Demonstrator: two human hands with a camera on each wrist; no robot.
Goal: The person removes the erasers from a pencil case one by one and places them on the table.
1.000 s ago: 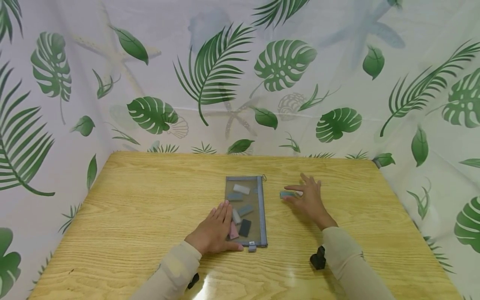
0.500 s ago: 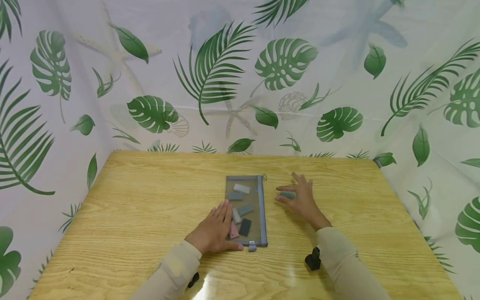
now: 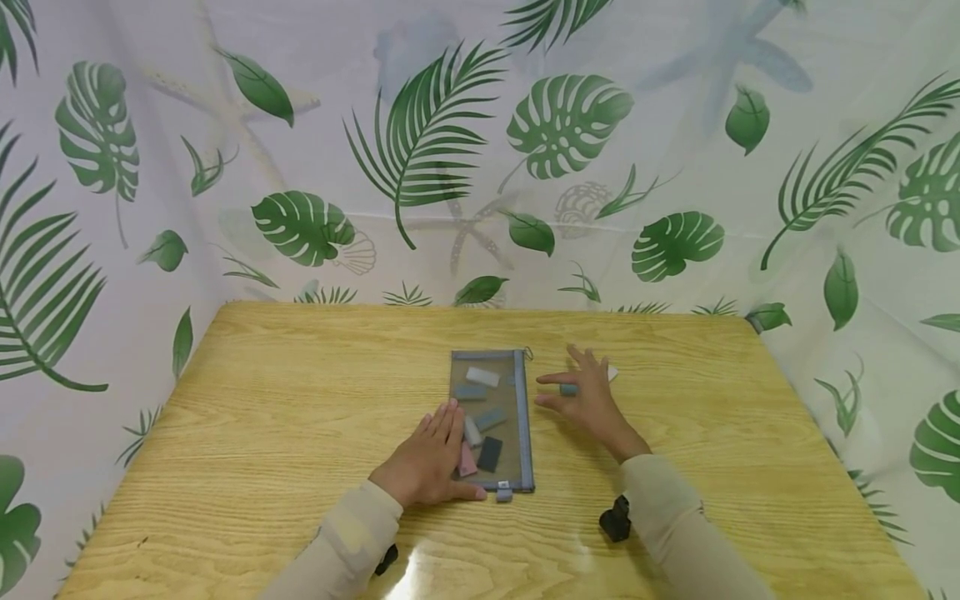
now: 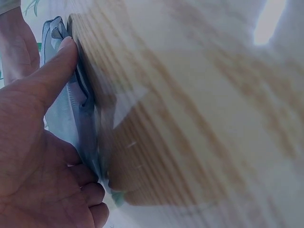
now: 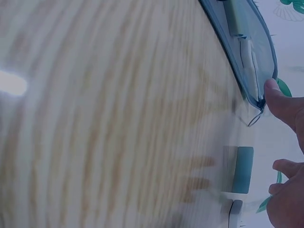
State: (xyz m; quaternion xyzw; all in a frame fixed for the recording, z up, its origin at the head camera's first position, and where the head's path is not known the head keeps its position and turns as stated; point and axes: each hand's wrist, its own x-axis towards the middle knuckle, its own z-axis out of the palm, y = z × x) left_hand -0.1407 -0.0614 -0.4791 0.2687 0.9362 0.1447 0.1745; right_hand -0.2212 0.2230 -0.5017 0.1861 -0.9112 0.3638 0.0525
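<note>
One flat left hand (image 3: 426, 462), gripping nothing, steadies the pouch (image 3: 524, 421) on the table (image 3: 300, 375) — best with light, even pressure — while the right hand (image 3: 592, 402), spread wide and empty, hovers near the blue block (image 3: 568, 389).

Room on table (image 3: 285, 375) L of pouch (image 3: 522, 417) & R of R hand (image 3: 592, 400); narrow lane btw pouch & that hand. L hand (image 3: 423, 462) blocks pouch's near-L corner; teal block (image 3: 567, 389) & white block (image 3: 612, 374) obstruct by R hand; curtain (image 3: 420, 275) bounds far side.
</note>
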